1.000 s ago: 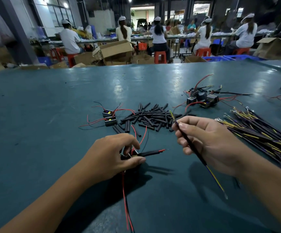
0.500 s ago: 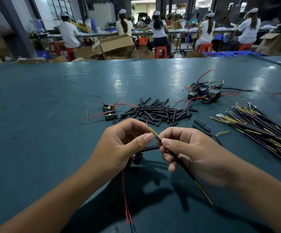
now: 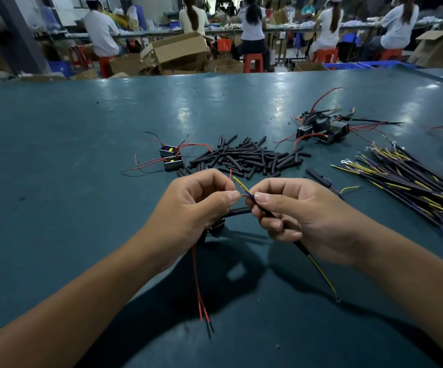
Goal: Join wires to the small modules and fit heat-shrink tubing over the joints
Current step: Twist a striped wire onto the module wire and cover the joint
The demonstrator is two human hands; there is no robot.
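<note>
Two red leads point(image 3: 197, 285) trail toward the near edge from the left hand point(image 3: 196, 208), which pinches a wire end between thumb and forefinger — its module point(image 3: 216, 226) tucked beneath. The right hand point(image 3: 302, 216) pinches a black cable point(image 3: 301, 247), tips nearly touching. Beyond lies a tubing pile point(image 3: 249, 158).

bare table point(image 3: 55, 181) left, tubing pile point(image 3: 246, 158) ahead, wire bundle point(image 3: 411, 176) right

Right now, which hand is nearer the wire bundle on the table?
Right. The right hand is just left of the wire bundle, with a strip of bare table between them; the left hand is farther away, beyond the right hand.
</note>
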